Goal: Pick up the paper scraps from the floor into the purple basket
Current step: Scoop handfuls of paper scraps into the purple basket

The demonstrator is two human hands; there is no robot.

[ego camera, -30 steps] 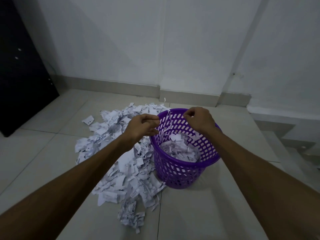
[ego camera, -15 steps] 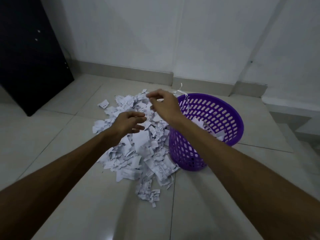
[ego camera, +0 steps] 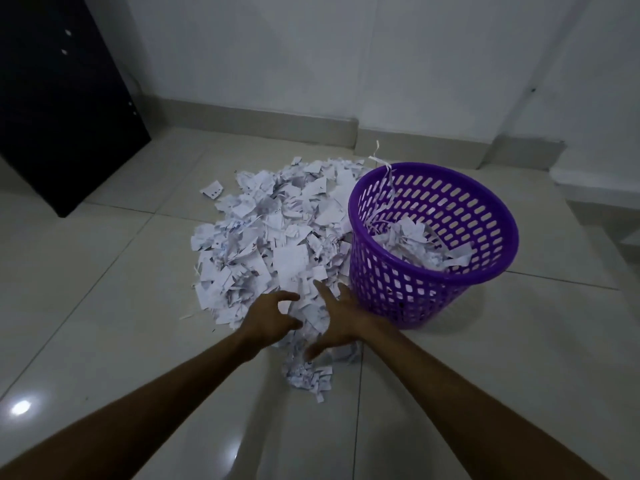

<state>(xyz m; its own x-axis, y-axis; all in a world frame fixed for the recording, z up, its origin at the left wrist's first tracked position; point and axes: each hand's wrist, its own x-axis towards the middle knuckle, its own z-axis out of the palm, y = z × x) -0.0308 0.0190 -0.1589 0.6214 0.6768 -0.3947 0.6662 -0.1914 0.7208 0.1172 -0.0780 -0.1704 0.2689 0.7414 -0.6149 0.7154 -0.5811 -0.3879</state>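
Pale tiled floor, heaped with paper scraps just left of purple basket. Featherlight, floppy, scatter-prone; best scooped from both flanks. Left hand, right hand: fingers spread, empty, at near edge.

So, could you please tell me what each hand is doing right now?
Left hand: open, over the scraps, holding nothing.
Right hand: open, fingers spread, holding nothing.

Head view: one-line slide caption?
Both hands reach into scraps on the floor beside a part-filled purple basket.
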